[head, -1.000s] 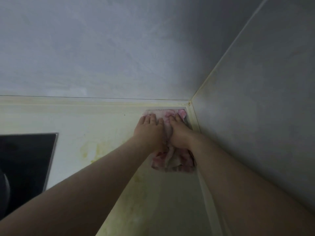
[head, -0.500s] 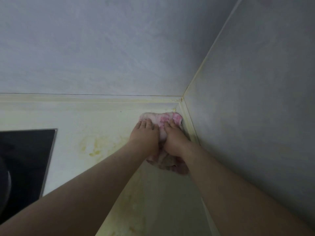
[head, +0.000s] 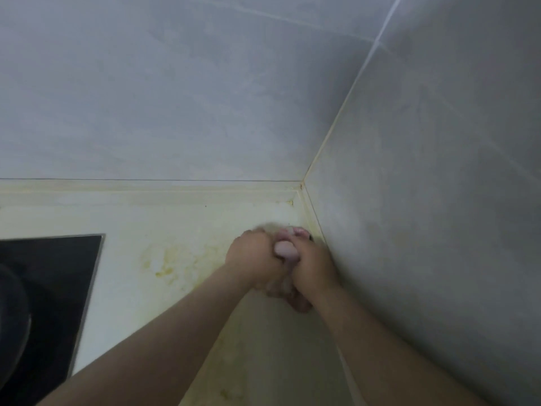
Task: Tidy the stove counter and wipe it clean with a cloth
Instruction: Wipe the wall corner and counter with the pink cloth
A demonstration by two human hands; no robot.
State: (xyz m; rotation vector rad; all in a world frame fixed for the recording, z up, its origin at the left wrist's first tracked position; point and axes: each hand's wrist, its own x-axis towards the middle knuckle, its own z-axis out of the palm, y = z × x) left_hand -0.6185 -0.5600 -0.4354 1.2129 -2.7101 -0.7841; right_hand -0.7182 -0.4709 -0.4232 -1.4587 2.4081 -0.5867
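A pink and white cloth [head: 286, 249] lies bunched on the cream counter [head: 181, 230] near the right wall. My left hand [head: 253, 257] and my right hand [head: 313, 262] sit side by side on it, fingers curled into the fabric. Most of the cloth is hidden under the hands; a fold bulges up between them and an end shows below the wrists. Yellow stains [head: 165, 266] mark the counter left of the hands.
The black glass stove top [head: 49, 288] fills the lower left, with a dark round shape [head: 11, 320] at the frame's edge. Grey tiled walls [head: 424, 200] meet in a corner behind and to the right. A yellowed seam [head: 310, 212] runs along the right wall.
Both hands have drawn the cloth back from the far corner toward me. The cloth has gone from spread flat under straight fingers to bunched in curled fingers.
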